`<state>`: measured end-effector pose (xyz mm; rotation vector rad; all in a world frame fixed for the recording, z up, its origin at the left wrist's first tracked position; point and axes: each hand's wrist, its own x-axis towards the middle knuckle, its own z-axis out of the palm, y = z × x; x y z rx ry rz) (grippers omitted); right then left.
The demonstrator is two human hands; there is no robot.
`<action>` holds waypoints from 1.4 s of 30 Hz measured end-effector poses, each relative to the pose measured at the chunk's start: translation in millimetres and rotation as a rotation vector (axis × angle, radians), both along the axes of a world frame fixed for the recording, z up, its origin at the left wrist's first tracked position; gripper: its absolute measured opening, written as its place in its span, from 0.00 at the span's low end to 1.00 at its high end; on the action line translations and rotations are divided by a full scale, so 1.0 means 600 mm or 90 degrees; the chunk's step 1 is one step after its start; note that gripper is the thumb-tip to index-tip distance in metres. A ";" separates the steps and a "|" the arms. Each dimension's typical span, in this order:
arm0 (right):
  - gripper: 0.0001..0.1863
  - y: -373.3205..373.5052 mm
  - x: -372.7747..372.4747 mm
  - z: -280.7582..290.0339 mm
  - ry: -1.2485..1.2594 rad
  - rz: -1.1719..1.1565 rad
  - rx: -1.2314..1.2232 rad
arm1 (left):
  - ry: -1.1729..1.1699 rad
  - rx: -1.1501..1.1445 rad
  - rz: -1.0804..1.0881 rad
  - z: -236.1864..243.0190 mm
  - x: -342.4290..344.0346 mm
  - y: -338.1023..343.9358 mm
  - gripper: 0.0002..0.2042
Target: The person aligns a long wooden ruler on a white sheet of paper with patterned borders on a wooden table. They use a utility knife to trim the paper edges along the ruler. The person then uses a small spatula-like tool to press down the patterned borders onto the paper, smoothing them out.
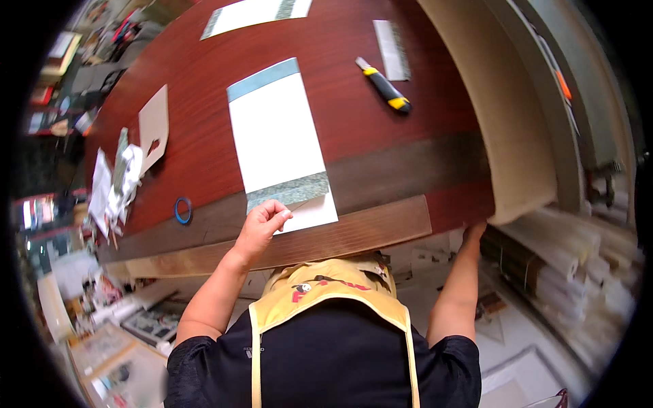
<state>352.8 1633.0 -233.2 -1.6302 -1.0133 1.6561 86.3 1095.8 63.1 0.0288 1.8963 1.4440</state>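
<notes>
1. At the left hand [258, 228], thumb and forefinger are pressed together over the near end of the sheet [275, 136]; what, if anything, is pinched between them cannot be told.
2. Just beyond those fingertips, the green band [294, 190] is laid across the sheet, and bare white is left uncovered on its near side. Whether the band is fixed or loose cannot be made out, so this end is judged unfinished.
3. Well beyond the fingers, the far end of the sheet is crossed by the teal band [264, 77], which is laid flat; that end may be judged done.
4. Far to the right of the left fingers, the right hand [475, 231] is placed by the near right corner of the table [197, 88]; its fingers are mostly hidden, and their state cannot be told.
5. Left of the left fingers, a blue ring [178, 215] is set down; farther out, a card [155, 126] and crumpled scraps [124, 180] are left aside.
6. Beyond the fingers and to the right, the knife [386, 88] is laid beside a strip [390, 51], touched by neither hand.
7. Farthest from the fingers, a second sheet [248, 17] is cut off by the view; its completeness cannot be judged.
</notes>
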 end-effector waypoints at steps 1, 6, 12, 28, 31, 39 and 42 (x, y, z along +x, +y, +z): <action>0.19 0.005 -0.020 -0.014 0.140 -0.067 -0.123 | 0.013 -0.022 0.018 0.005 0.000 -0.007 0.06; 0.18 0.028 -0.074 -0.043 0.213 -0.068 -0.263 | 0.225 -0.233 -0.007 0.012 0.016 -0.080 0.06; 0.17 0.063 -0.046 -0.053 0.222 -0.033 -0.277 | 0.556 -0.355 -0.241 -0.058 0.000 -0.038 0.04; 0.15 -0.177 0.139 0.262 0.091 0.056 -0.010 | 0.533 -0.166 -0.146 -0.120 -0.085 0.034 0.04; 0.15 -0.264 0.062 0.363 0.077 0.145 0.101 | 0.484 -0.149 -0.147 -0.152 -0.099 0.053 0.05; 0.14 -0.405 -0.196 0.428 0.225 0.455 -0.035 | 0.069 0.145 -0.024 -0.137 -0.108 0.044 0.06; 0.15 -0.433 -0.240 0.426 0.221 0.532 -0.033 | -0.156 0.257 0.035 -0.117 -0.110 0.035 0.05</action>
